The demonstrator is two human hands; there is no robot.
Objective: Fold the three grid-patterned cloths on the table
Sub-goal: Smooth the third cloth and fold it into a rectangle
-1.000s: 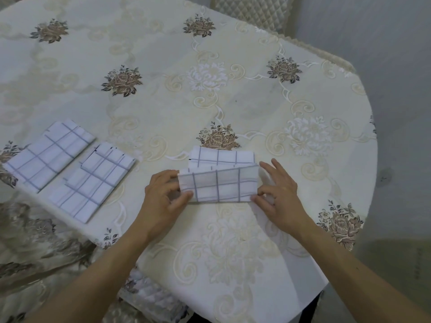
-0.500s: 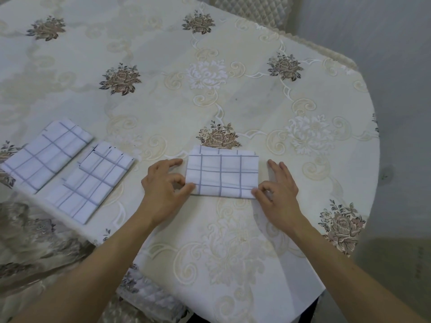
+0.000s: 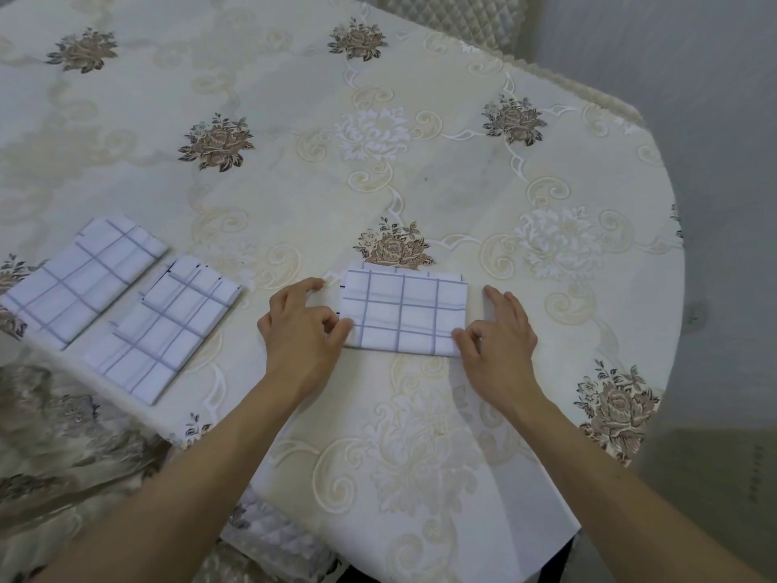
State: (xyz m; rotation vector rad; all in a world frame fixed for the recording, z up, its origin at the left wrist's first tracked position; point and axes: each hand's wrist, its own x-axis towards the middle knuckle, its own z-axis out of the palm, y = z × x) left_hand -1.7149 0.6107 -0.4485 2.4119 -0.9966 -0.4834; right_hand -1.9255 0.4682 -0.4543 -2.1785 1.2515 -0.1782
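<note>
Now that the raised flap lies flat, the left hand [image 3: 300, 330] and right hand [image 3: 498, 334] pinch near corners of the third cloth [image 3: 403, 313] (task nearly done, I'd say).

The right cloth [image 3: 403, 313] is thin woven fabric, matt white with fine grey-blue grid lines, smooth on top and soft at its layered edges. The left cloth [image 3: 84, 275] and the centre cloth [image 3: 164, 330] are the same matt fabric, faintly creased. The tablecloth [image 3: 294, 195] is heavier cream fabric with a slight sheen, its scrolls and brown roses raised as woven or embroidered texture. The chair back [image 3: 454, 14] is padded fabric quilted in diamond stitching, and the seat cushion [image 3: 277, 536] is quilted likewise. The grey surface [image 3: 672, 77] past the table looks plain and matt.
</note>
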